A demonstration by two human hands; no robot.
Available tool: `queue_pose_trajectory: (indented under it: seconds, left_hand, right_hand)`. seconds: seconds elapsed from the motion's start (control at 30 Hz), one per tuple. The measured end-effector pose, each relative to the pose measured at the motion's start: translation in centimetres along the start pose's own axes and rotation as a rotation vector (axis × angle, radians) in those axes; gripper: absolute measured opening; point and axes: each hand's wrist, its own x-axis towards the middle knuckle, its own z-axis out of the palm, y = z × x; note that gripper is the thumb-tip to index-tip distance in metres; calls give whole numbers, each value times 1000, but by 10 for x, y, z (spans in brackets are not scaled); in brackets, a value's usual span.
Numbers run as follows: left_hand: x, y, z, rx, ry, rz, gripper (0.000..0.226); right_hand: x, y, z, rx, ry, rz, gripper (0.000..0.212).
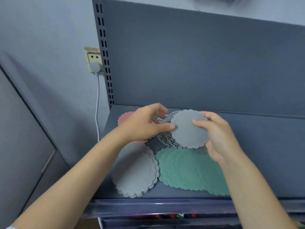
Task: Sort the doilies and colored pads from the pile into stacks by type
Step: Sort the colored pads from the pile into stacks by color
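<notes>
Presently our right hand [217,138] makes the main grip: thumb across the front of a grey pad [189,129] near its right rim, fingers curled behind it. The grip is clamped on that pad and holds it tilted up, clear of the shelf [264,154]. Our left hand [145,124] meets the opposite rim, thumb tip on the edge and fingers curled behind. We judge that it pinches the same pad, though those fingers also reach into the lace at the back.

Just behind and below the grip lie the white lace doilies [166,139], bunched and overlapping. Below the grip, toward us, the green pads [186,171] are fanned in a loose row. Left of them sits a grey stack [135,171], whose top pad has a ribbed middle. Some pink pads [123,119] peek out beyond the left hand.

We judge the held pad to be light, thin and somewhat bendy, with a matt face that should not slip. A rim pinch like this one ought to suffice, and it likely belongs on the grey stack. The lace looks flimsier and apt to snag, so we would lift it from under a broad part, not by one loop.

Well to the left of the grip, a wall socket [93,57] carries a white plug [95,66] and its cable [97,104]. We can read no brand, label or writing anywhere.
</notes>
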Motion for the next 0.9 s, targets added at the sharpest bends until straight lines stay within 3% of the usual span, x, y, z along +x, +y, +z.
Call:
queue_pose_trajectory:
  seconds: [0.1, 0.2, 0.33, 0.47, 0.63, 0.77, 0.9]
  left_hand:
    - [-10, 16, 8, -96, -39, 31, 40]
    - [-26, 19, -1, -42, -7, 32, 29]
    - [-55, 8, -23, 89, 9, -95, 21]
    - [-84, 1, -30, 433, -26, -293, 24]
    - [-100, -10, -23, 589, -21, -396, 39]
    - [-101, -10, -18, 644, 22, -305, 43]
    - [-86, 1, -1, 737, 34, -145, 41]
  right_hand:
    - [-11, 1, -6, -23, -97, 16, 19]
    - [-22, 2, 1, -66, -223, 7, 25]
    - [-38, 12, 19, -199, -403, -28, 30]
    - [-42, 37, 43, -482, -461, -234, 36]
    - [-43, 57, 47, -874, -563, -576, 40]
    - [-43, 57, 42, -911, -542, -634, 31]
    - [-47, 46, 21, -960, -356, -671, 35]
